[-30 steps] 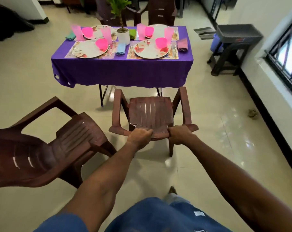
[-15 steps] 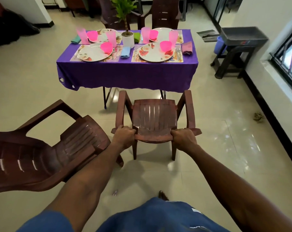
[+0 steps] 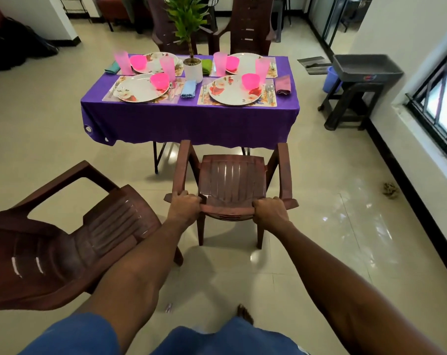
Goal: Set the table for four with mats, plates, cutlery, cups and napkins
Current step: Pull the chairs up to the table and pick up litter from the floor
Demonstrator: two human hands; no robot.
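Observation:
A brown plastic armchair (image 3: 231,180) stands on the floor facing the table. My left hand (image 3: 184,209) grips the top of its back at the left, my right hand (image 3: 270,212) grips it at the right. Ahead, the table under a purple cloth (image 3: 189,124) carries floral mats, white flowered plates (image 3: 140,88), pink bowls (image 3: 250,80), pink cups (image 3: 167,67), cutlery (image 3: 269,91) and folded napkins (image 3: 189,88). The chair's armrest fronts nearly meet the hanging cloth.
A second brown armchair (image 3: 63,242) stands tilted at my left, close to my left arm. A potted plant (image 3: 191,65) sits mid-table. Two more chairs stand behind the table. A grey stool stack (image 3: 355,90) and blue bucket are at the right wall.
The chair and I have moved forward toward the table. My left hand shifted outward along the chair back, from near the middle to its left corner.

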